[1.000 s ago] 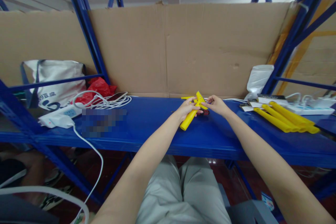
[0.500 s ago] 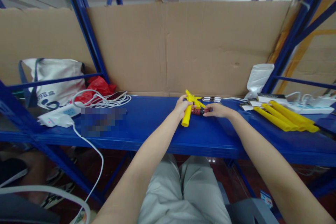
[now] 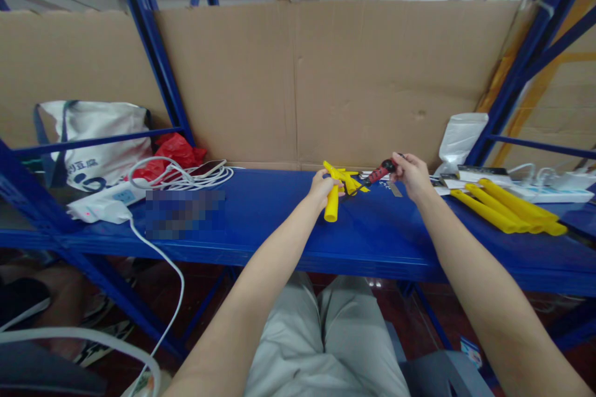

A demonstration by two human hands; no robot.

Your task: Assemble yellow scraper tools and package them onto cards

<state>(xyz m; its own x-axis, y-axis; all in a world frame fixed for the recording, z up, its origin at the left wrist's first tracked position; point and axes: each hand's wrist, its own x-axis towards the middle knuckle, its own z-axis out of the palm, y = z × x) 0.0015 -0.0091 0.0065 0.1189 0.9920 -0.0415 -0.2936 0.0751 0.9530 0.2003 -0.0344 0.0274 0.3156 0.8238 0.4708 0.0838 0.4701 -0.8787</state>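
Observation:
My left hand is closed round a yellow tube-shaped piece, whose round end points toward me. More yellow pieces lie on the blue table just behind and to the right of it. My right hand grips the black end of a red and black screwdriver. The tool is raised off the table and slants down to the left, its dark shaft reaching toward the yellow pieces. Whether the tip touches anything is too small to tell. A small grey flat piece lies below my right hand.
Several yellow tubes lie at the right beside white power strips. On the left are another power strip, coiled white cable, a red bag and a cloth bag. Cardboard closes the back; blue posts flank it.
My right hand has lifted the screwdriver from the table and moved up and right, tilting its handle upward. My left hand keeps hold of the yellow piece, almost unmoved.

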